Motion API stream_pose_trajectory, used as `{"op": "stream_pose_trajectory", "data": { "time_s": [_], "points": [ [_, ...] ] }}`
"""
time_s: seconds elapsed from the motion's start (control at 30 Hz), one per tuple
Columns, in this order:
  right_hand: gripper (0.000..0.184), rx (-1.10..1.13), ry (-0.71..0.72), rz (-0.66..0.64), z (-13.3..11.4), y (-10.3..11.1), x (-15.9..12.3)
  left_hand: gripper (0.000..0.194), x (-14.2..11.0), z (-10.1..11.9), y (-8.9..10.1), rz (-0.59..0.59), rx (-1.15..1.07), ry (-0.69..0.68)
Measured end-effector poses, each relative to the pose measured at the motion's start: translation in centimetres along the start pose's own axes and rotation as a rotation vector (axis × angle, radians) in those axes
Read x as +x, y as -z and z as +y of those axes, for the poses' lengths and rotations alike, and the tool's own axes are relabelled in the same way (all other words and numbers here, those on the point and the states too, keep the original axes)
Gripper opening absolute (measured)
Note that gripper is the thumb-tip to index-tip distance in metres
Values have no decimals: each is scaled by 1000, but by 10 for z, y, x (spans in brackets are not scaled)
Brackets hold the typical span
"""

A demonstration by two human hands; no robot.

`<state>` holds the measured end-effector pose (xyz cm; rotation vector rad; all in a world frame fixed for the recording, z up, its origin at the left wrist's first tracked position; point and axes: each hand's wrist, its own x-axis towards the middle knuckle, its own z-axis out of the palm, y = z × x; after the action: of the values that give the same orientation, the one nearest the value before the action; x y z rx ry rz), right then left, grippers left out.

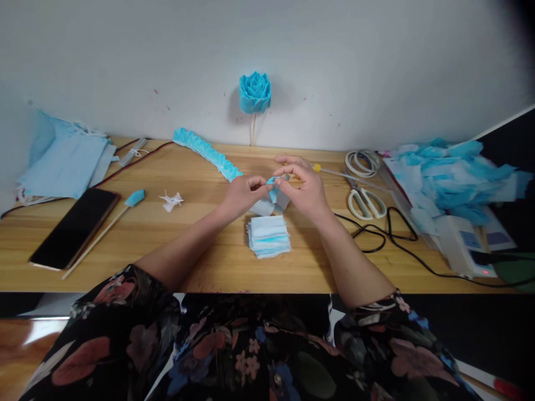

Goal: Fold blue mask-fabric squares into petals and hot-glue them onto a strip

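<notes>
My left hand (244, 195) and my right hand (304, 188) meet above the middle of the table. Between their fingertips they pinch a small folded blue piece of mask fabric (273, 192). Pale sheet material (263, 208) shows just under my fingers; its exact shape is partly hidden. Nearer to me lies a stack of cut white and blue fabric squares (270, 236). A row of folded blue petals (207, 155) runs from behind my left hand toward the wall. Against the wall stands a blue fabric rose (254, 93) on a thin stick.
On the left are blue face masks (67, 159), a phone (75, 227), a stick with a blue tip (98, 239) and white scraps (171, 200). To the right lie scissors (364, 201), a glue gun's yellow nozzle (316, 167), a black cable (401, 250) and heaped blue fabric (455, 178).
</notes>
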<state>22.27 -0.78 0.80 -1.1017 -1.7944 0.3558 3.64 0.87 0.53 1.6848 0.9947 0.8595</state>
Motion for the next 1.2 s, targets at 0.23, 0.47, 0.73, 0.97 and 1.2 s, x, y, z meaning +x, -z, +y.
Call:
{"op": "stream_pose_trajectory", "data": {
  "time_s": [0.23,0.47,0.73,0.97,1.2],
  "points": [
    [9,-41,76,-27,2,0,0,29,2,0,1,48,-131,118],
    [14,-105,109,-31,10,1,0,24,1,2,4,11,-297,137],
    [14,-118,118,-35,12,2,0,29,5,-9,3,14,-351,125],
    [17,-96,105,-61,9,1,-1,37,4,-9,3,47,-350,119],
    [23,285,-201,15,9,1,-1,30,4,-4,4,123,-333,139]
  ]
}}
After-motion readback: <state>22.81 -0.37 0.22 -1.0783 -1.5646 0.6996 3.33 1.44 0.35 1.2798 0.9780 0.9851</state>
